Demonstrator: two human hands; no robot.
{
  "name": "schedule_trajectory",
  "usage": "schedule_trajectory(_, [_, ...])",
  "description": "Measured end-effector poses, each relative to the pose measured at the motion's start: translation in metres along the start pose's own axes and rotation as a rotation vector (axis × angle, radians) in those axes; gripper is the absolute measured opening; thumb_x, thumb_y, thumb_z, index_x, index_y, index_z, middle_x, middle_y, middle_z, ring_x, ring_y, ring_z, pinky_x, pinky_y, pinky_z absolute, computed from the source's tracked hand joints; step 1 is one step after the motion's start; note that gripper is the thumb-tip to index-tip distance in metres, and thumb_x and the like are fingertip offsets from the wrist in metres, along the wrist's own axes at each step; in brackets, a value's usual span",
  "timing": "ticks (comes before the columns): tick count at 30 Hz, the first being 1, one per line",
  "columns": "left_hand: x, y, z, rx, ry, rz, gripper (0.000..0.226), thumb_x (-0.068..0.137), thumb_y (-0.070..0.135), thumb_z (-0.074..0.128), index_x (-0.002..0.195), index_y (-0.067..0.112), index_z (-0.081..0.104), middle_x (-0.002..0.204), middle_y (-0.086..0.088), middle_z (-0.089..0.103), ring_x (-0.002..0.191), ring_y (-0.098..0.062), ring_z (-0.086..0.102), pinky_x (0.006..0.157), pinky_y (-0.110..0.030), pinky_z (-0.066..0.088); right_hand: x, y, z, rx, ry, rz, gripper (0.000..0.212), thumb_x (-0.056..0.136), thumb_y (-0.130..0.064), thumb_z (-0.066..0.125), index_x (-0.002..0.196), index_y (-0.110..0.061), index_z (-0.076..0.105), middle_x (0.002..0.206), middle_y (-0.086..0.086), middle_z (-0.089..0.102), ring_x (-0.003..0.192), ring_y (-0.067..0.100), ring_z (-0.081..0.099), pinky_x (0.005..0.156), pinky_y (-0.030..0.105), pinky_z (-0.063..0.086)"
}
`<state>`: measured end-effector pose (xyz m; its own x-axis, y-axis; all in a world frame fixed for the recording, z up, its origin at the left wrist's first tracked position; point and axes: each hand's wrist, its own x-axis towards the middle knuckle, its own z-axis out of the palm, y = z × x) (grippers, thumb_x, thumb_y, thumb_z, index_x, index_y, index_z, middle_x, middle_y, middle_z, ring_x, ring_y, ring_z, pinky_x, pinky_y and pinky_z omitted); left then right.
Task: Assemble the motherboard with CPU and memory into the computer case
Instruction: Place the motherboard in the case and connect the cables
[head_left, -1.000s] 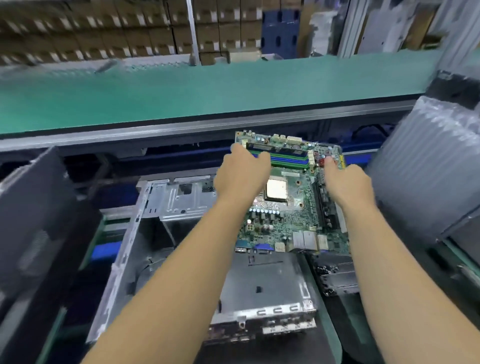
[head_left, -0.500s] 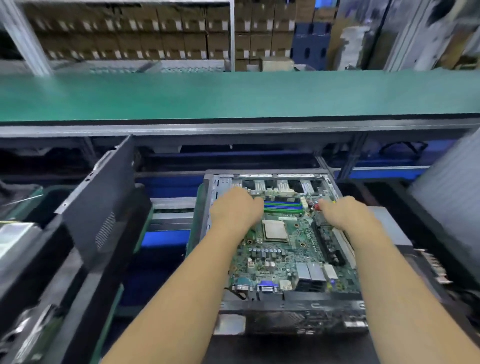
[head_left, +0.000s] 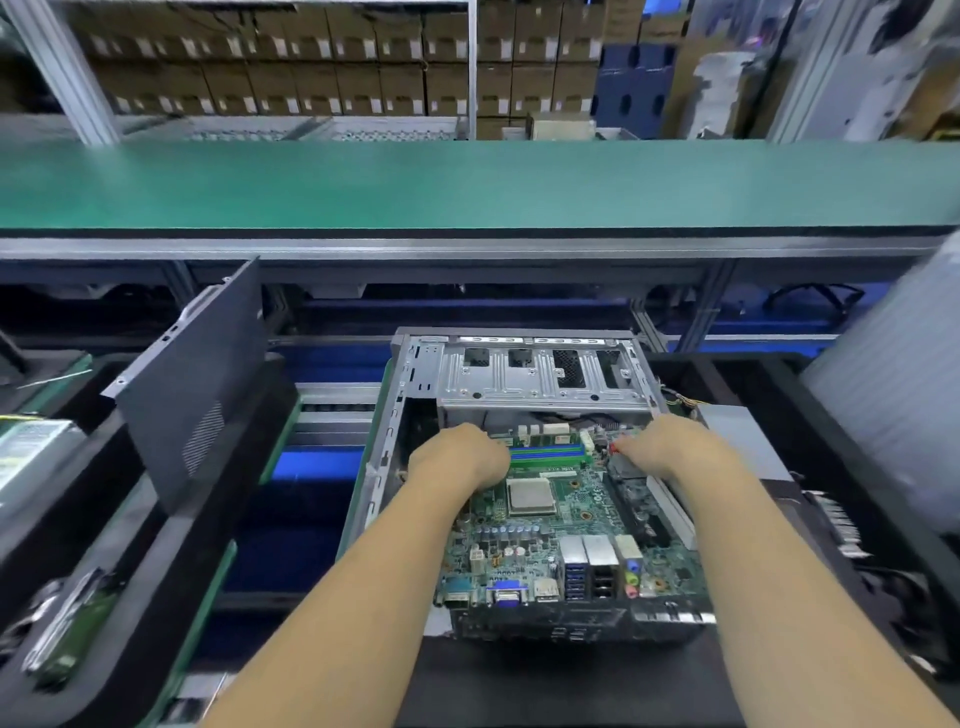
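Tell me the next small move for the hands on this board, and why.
Probably ease the motherboard down and back toward the drive cage, then let go. The left hand and right hand both grip its far edge, and it already lies inside the case with its ports near the rear panel. Whether it is seated cannot be told.

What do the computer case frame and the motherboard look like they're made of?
Computer case: bare sheet metal by the look, probably steel, with a dull silver-grey sheen and stamped ribs, slots and holes. Motherboard: green circuit-board laminate, likely fibreglass, with a glossy green coating, a silver metal CPU lid and metal port housings.
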<state>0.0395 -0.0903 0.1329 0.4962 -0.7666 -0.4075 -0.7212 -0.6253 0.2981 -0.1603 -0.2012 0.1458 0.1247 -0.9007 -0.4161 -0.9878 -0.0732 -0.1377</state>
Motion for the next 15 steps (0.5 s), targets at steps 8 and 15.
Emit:
schedule_trajectory(8, [0.018, -0.013, 0.006, -0.024, -0.083, -0.034, 0.045, 0.096, 0.035, 0.045, 0.129, 0.006, 0.057, 0.1, -0.004, 0.059, 0.087, -0.023, 0.061, 0.085, -0.033, 0.052, -0.011, -0.02, 0.021, -0.047, -0.023, 0.003, 0.041, 0.1, -0.033, 0.047, 0.132, -0.01, 0.059, 0.136, 0.013, 0.058, 0.103, 0.033, 0.058, 0.092, 0.039, 0.048])
schedule_trajectory(15, [0.046, -0.015, 0.001, -0.104, -0.113, 0.052, 0.031, 0.096, 0.035, 0.046, 0.108, 0.008, 0.057, 0.072, 0.001, 0.05, 0.071, -0.021, 0.048, 0.064, -0.029, 0.04, 0.004, -0.031, 0.045, 0.019, -0.113, 0.016, 0.063, 0.103, -0.056, 0.033, 0.125, -0.004, 0.062, 0.13, 0.016, 0.063, 0.119, 0.033, 0.059, 0.108, 0.045, 0.044])
